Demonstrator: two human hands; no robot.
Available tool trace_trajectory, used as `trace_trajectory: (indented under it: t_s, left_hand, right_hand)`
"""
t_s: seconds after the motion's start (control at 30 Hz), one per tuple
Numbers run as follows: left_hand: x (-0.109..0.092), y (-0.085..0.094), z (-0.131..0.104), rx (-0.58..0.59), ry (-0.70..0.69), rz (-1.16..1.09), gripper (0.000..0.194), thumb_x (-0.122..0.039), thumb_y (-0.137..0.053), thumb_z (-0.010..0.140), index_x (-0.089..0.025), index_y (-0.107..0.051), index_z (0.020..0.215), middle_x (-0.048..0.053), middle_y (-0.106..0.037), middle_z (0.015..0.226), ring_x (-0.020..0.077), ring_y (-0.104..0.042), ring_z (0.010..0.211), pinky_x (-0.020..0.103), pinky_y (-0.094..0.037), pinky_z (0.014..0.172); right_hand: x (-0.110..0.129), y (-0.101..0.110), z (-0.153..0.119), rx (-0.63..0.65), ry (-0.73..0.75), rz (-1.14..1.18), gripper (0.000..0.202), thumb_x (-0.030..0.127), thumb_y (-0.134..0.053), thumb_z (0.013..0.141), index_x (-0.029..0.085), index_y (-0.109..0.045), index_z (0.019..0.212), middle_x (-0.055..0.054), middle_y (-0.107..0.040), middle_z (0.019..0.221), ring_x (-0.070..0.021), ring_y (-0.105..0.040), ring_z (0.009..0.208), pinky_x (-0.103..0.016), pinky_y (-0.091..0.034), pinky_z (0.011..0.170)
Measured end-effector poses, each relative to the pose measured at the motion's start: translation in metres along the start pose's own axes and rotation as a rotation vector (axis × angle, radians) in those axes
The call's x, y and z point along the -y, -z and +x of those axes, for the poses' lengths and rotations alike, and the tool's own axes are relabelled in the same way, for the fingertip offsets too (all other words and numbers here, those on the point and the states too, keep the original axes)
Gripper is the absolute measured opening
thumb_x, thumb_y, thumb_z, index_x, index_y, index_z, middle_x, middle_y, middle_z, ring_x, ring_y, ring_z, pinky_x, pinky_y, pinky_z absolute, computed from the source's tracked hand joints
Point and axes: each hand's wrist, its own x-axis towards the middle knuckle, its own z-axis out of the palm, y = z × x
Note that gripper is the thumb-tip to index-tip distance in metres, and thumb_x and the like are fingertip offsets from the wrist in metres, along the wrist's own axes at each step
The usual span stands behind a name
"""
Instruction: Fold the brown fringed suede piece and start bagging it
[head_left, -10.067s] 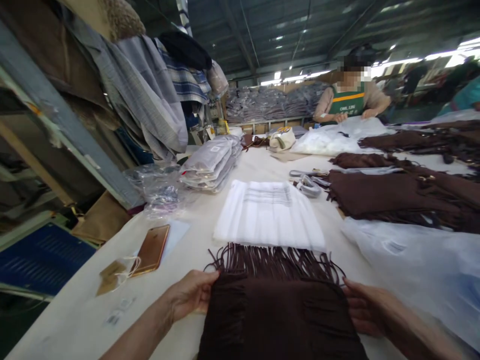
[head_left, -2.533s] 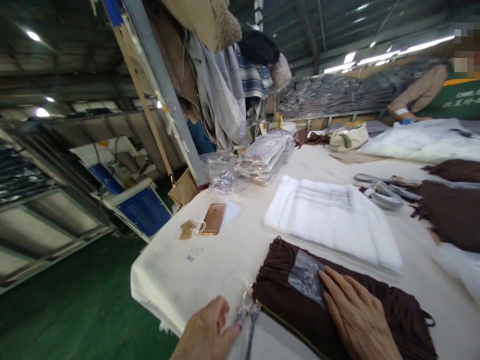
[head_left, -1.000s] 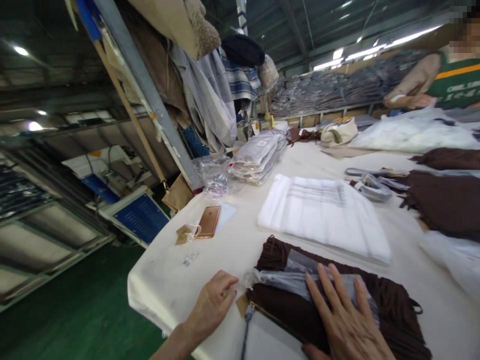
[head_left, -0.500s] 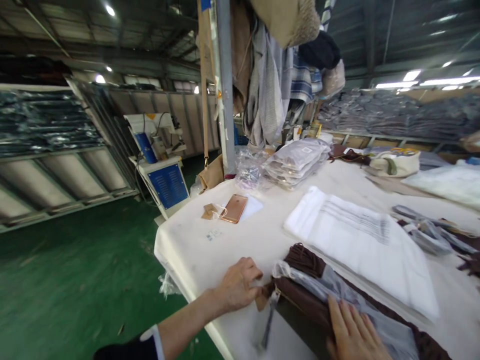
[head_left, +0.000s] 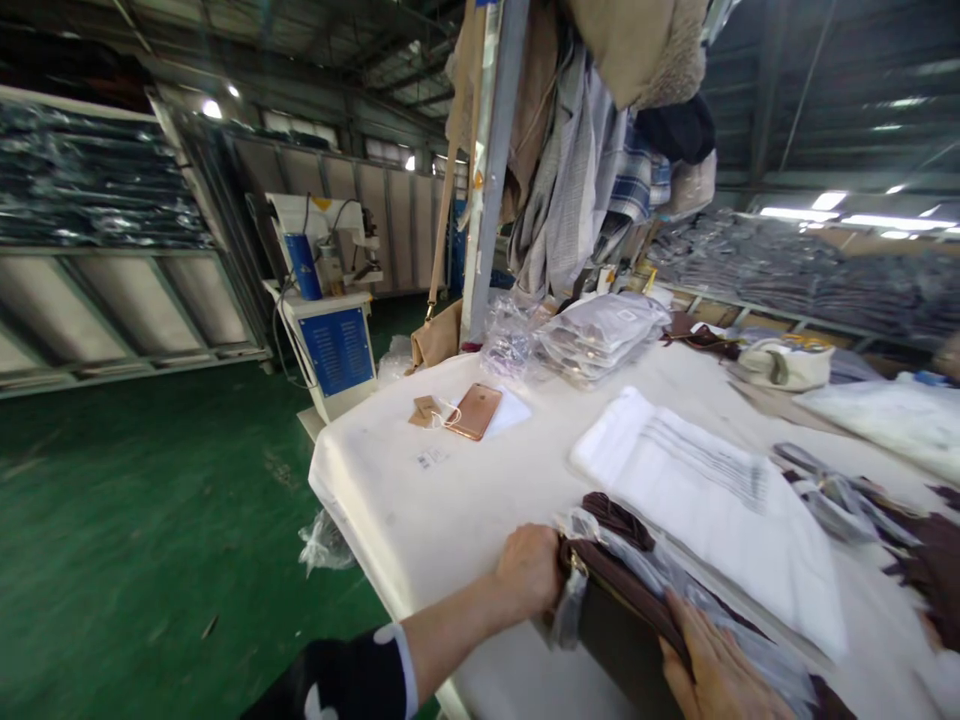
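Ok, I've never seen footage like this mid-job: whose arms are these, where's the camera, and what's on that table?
No machine here: a person works bare-handed, and the one camera sits on their head, looking down. The left hand grips the end of a dark brown fringed bag, which is partly wrapped in clear plastic; the right hand presses on top. On the white table lie a stack of white plastic bags, a rose-gold phone with paper tags beside it, and packed garments.
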Motion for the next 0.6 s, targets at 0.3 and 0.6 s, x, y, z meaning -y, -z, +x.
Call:
trace_trajectory:
  t_s: [0.3,0.6]
  left_hand:
    - [-0.021,-0.025,-0.008,0.097,0.312,-0.587,0.021,-0.024,-0.05,0.088,-0.011,-0.062,0.076,-0.004,-0.057,0.056,0.0091,-0.054,0.047,0.022,-0.046,0.046]
    - [-0.028,-0.02,-0.015,0.065,0.327,-0.783,0.008,-0.018,-0.059,0.069,-0.013,-0.065,0.072,-0.001,-0.058,0.045,0.0146,-0.053,0.04,0.024,-0.044,0.041]
  right_hand:
    - [0.006,0.013,0.004,-0.07,-0.028,0.075,0.039,0.027,-0.038,0.086,0.011,-0.054,0.119,-0.013,-0.069,0.105,-0.0261,-0.066,0.092,-0.038,-0.055,0.078]
    - [0.025,0.009,0.008,-0.3,0.027,-0.084,0.041,0.02,-0.032,0.085,0.008,-0.043,0.123,-0.014,-0.07,0.097,-0.0245,-0.068,0.087,-0.038,-0.053,0.076]
